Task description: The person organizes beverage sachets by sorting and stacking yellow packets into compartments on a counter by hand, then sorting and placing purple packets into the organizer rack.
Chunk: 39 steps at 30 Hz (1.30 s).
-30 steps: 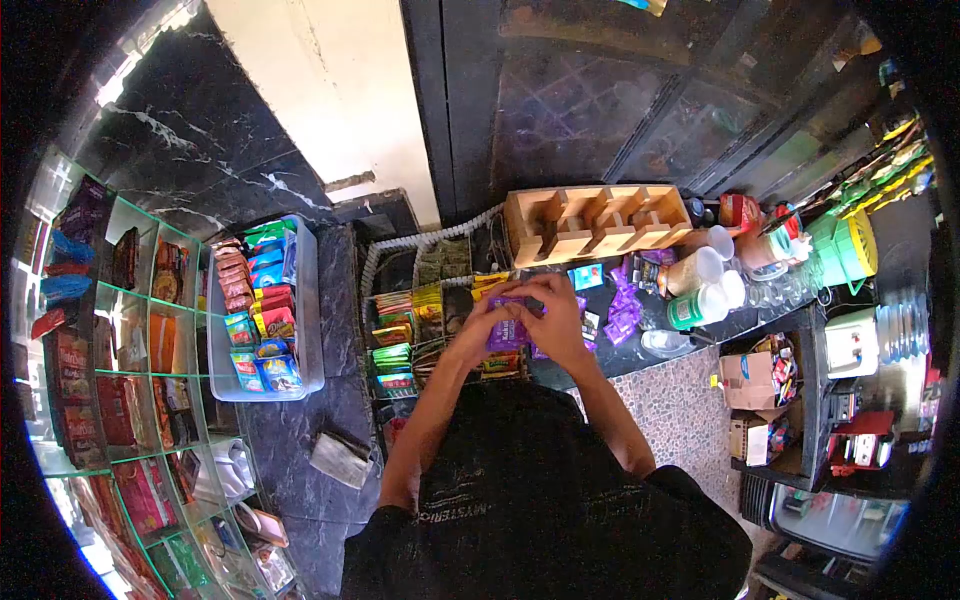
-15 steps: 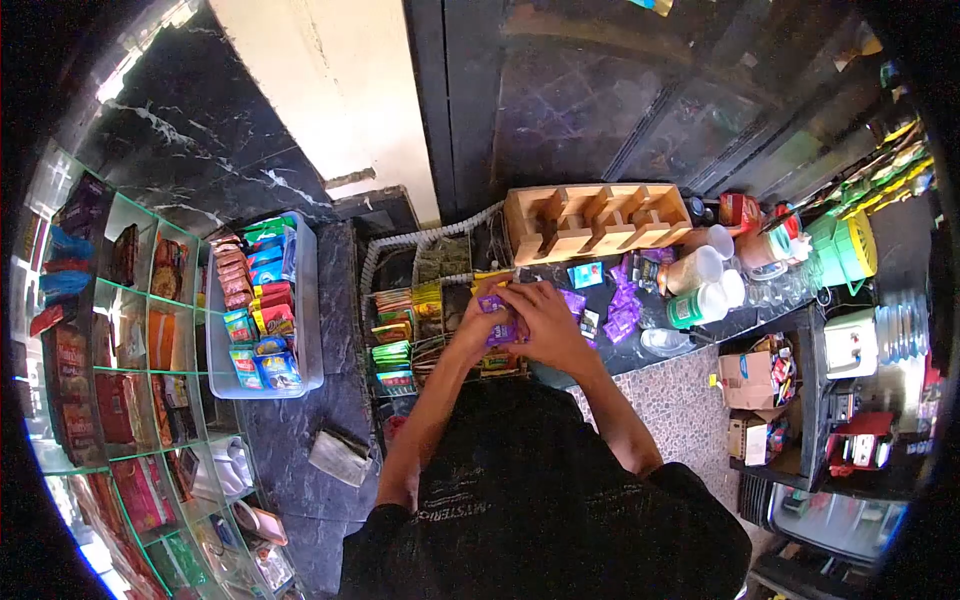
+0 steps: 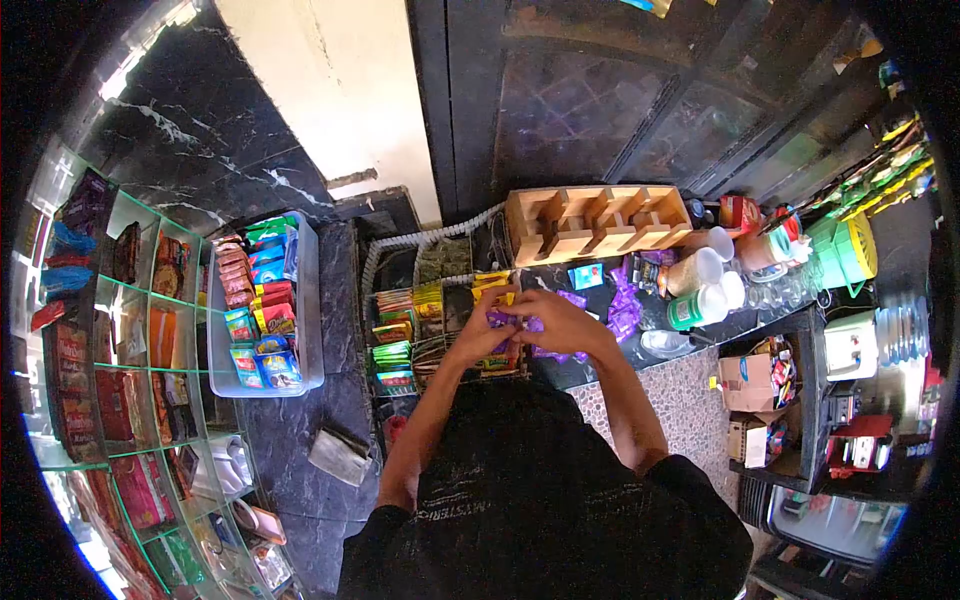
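Note:
Over the counter, both my hands meet around purple sachets (image 3: 498,319). My left hand (image 3: 482,332) is closed on them, thumb and fingers curled round the near side. My right hand (image 3: 562,322) comes in from the right with bent fingers pinching at the same purple sachets; its fingertips partly cover them. How many sachets are held is hidden. More loose purple sachets (image 3: 624,312) lie on the counter right of my hands. Just left stands a divided rack of upright sachets (image 3: 392,354), with green, yellow and orange packets. Yellow sachets (image 3: 490,284) stand just beyond my fingers.
A wooden compartment box (image 3: 600,225) stands behind my hands. At the left is a plastic tub (image 3: 313,340) of coloured sachets, beside glass shelving (image 3: 150,370). Several jars (image 3: 695,305) stand to the right. A folded cloth-like item (image 3: 341,456) lies on the dark counter.
My hands have shifted slightly, and my right hand has moved a little right and nearer me. The sachets between my fingers are turned and less visible than before.

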Motion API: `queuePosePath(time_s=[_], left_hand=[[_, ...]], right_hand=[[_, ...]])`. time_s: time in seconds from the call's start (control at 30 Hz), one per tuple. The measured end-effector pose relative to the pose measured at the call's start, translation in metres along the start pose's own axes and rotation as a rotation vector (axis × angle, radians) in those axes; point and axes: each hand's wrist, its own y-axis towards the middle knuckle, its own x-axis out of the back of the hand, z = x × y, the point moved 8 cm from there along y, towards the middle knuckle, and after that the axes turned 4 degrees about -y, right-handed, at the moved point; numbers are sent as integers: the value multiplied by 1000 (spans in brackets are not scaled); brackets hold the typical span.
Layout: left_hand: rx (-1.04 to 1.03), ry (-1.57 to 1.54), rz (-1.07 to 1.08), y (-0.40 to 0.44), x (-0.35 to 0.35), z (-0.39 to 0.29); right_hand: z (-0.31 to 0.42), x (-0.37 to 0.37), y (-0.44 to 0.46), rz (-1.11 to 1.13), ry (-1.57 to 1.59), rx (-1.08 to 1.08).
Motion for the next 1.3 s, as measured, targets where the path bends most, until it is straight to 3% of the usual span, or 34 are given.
queuePosePath(time_s=[0.13, 0.23, 0.3, 0.4, 0.6, 0.73, 0.83, 0.93, 1.03, 1.1, 1.3], left_hand=[[-31, 5, 119, -2, -14, -7], [-63, -19, 189, -2, -19, 2], [105, -252, 193, -5, -22, 5], [189, -235, 265, -6, -29, 1], [241, -38, 259, -3, -25, 17], [184, -117, 256, -4, -32, 10], [252, -109, 270, -5, -28, 19], [275, 27, 232, -7, -20, 9], [184, -42, 213, -3, -16, 11], [42, 88, 161, -5, -11, 1], [113, 100, 173, -14, 12, 12]], right_hand=[[-29, -7, 4, 138, 50, -95], [-29, -2, 6, 71, 34, -66], [-25, 2, 7, 59, 0, -49], [-23, 12, 6, 22, -57, -54], [-25, 12, 5, -1, 8, -109], [-15, 4, 12, 26, 63, -46], [-19, 4, 17, 39, -17, -95], [-20, 3, 22, 9, 53, -68], [-15, 0, 26, -7, 38, -47], [-9, -4, 32, 62, -24, -32], [-4, -24, 55, 125, -75, 69]])
